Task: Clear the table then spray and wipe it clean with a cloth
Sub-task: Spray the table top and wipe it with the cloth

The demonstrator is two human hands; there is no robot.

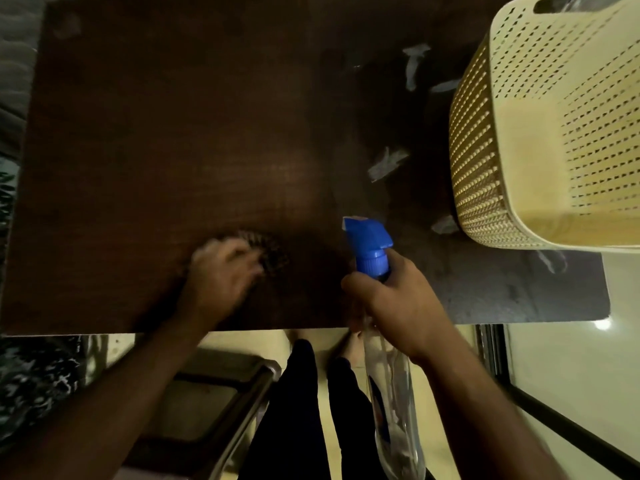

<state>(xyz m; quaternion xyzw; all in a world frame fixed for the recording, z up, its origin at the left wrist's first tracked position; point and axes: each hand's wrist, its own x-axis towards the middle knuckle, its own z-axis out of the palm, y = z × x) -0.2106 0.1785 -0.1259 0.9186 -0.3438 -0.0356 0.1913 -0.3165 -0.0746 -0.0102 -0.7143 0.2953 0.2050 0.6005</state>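
A dark brown wooden table [166,140] fills most of the view. My left hand [221,275] presses a dark checked cloth [273,252] onto the table near its front edge; the hand is blurred. My right hand [391,303] grips the neck of a clear spray bottle [391,393] with a blue trigger head [369,244], held over the front edge with the nozzle toward the table. The bottle's body hangs below the table edge.
A cream perforated plastic basket [540,140] stands on the table's right side. Pale smears and scraps [388,162] lie on the surface left of the basket. Below the table edge are my dark trouser legs [298,410] and a metal-framed chair [221,403].
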